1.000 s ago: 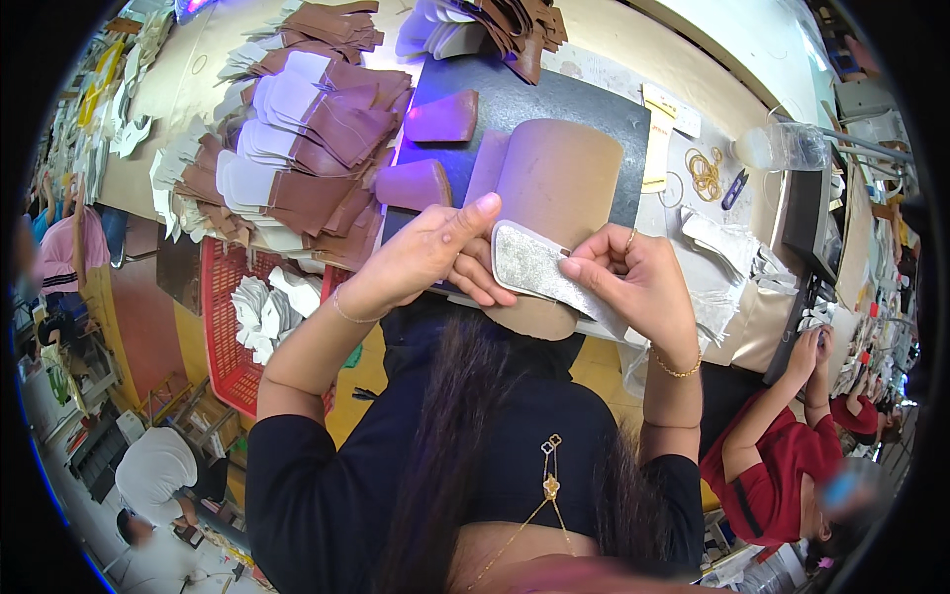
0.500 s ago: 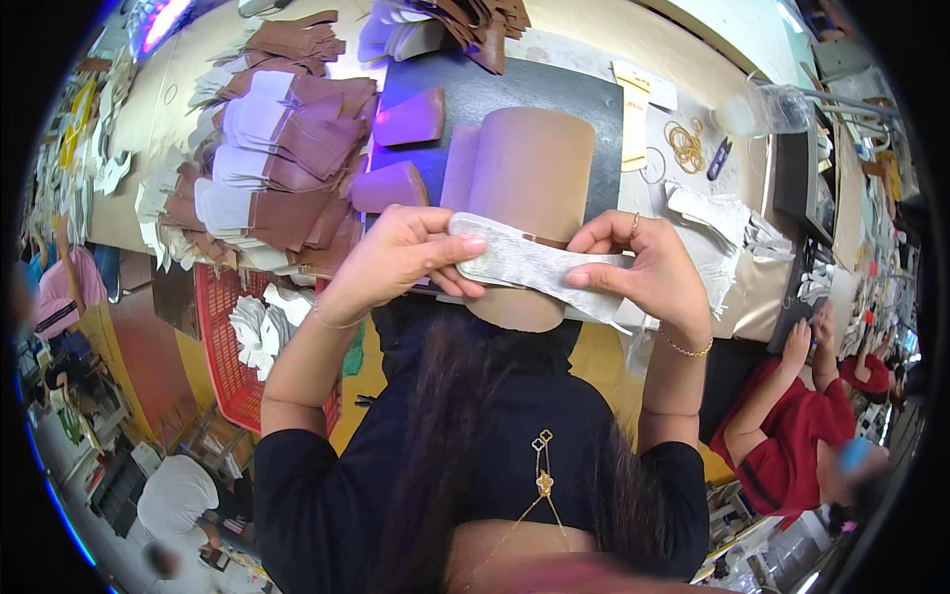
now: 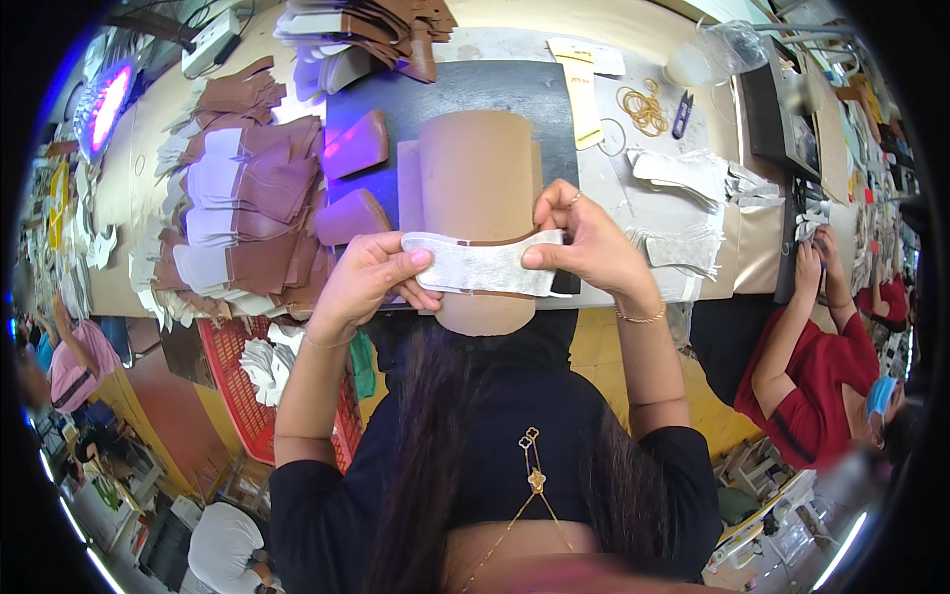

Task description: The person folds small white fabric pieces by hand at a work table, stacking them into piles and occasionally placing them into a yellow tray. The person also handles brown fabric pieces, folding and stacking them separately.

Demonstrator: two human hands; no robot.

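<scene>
A whitish-grey curved fabric strip [image 3: 485, 265] with a thin brown edge along its top is stretched level between my hands. My left hand [image 3: 378, 275] pinches its left end, thumb on top and fingers beneath. At the right end, my right hand [image 3: 592, 247] grips it the same way. Behind the strip lies a tan rounded form [image 3: 477, 173], its lower end showing below the strip. Whether the strip touches the form, I cannot tell. Two brown trapezoid pieces [image 3: 356, 145] lie on the dark mat [image 3: 455, 84] to the left.
Stacked brown-and-white cut pieces [image 3: 247, 188] cover the left of the table, with another pile [image 3: 361, 40] at the back. On the right are rubber bands [image 3: 643, 107], small snips [image 3: 682, 114] and white strips [image 3: 678, 176]. A red basket [image 3: 237, 396] stands below. A co-worker in red [image 3: 816, 381] sits right.
The strip has gone from slanting down to the right to nearly level. My hands still hold both ends. The whole view has shifted, so the table things appear further left.
</scene>
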